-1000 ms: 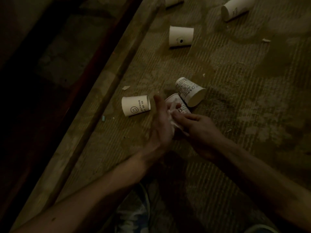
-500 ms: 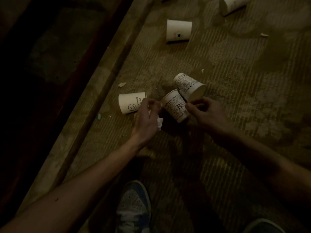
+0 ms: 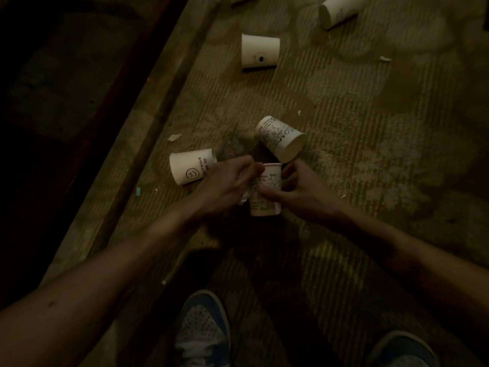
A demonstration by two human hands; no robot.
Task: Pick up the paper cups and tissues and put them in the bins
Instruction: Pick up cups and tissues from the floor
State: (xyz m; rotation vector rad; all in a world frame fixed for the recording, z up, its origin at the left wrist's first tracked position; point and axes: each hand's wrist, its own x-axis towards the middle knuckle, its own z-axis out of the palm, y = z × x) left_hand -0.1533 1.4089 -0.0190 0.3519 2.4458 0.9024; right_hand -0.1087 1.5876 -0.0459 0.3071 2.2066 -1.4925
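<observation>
Head camera looks down at the two hands, which meet over a striped carpet in weak light. We see the right hand with its thumb and fingers curled round a printed cup. This cup stands upright in the grip, its open mouth facing up, exactly between the two hands. The left hand is just beside it, and its fingertips reach the rim of the cup. The fingers of this hand are curled on a crumpled white tissue, of which only a small part shows under the palm, next to the wall of the cup.

To the left of the left hand, very near the knuckles, a smiley cup lies on its side. Just beyond the right hand lies a second printed cup, also on its side, its mouth turned towards that hand; whether they touch, we cannot tell. Farther beyond both hands lies a dotted cup, and well apart, beyond the right hand, a far cup at the upper edge.

Small paper scraps lie beyond the left hand. Below the forearms we see two blue and white shoes.
</observation>
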